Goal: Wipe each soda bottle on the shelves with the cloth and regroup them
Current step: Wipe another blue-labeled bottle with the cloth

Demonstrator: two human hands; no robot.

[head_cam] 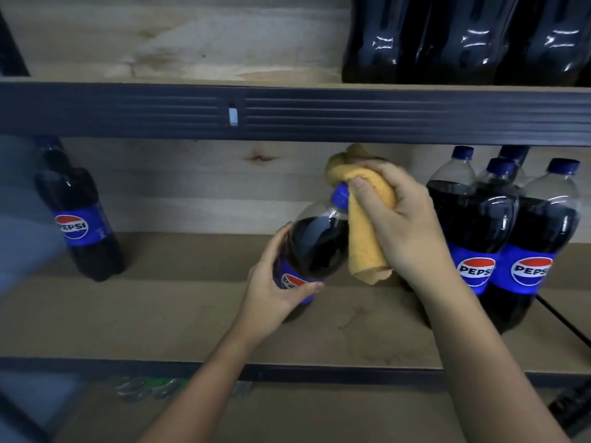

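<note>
A: Where is the bottle being cleaned?

B: The tilted Pepsi bottle [311, 247] is over the middle shelf [160, 314], its cap leaning up and to the right. Whether its base touches the board I cannot tell. The left hand [275, 282] grips it around the blue label, fingers behind, thumb across the front.

A: And the other hand?

B: The right hand [399, 219] is curled around a yellow cloth [367, 219], pressing it against the bottle's cap and neck. A fold of the cloth hangs down beside the bottle's shoulder, and a bunch of it sticks up above the fingers.

A: What else stands on that shelf?

B: Just to the right, a cluster of larger Pepsi bottles [511, 235] stands upright, packed close together with blue caps; the right forearm crosses in front of the nearest one. Well apart on the left, a single Pepsi bottle [80, 219] stands near the back wall.

A: Above?

B: A dark metal shelf beam [319, 113] runs across, and on the upper shelf stand dark cola bottles [463, 43], only their lower bodies showing. A black cable [563, 324] trails at the right edge.
</note>
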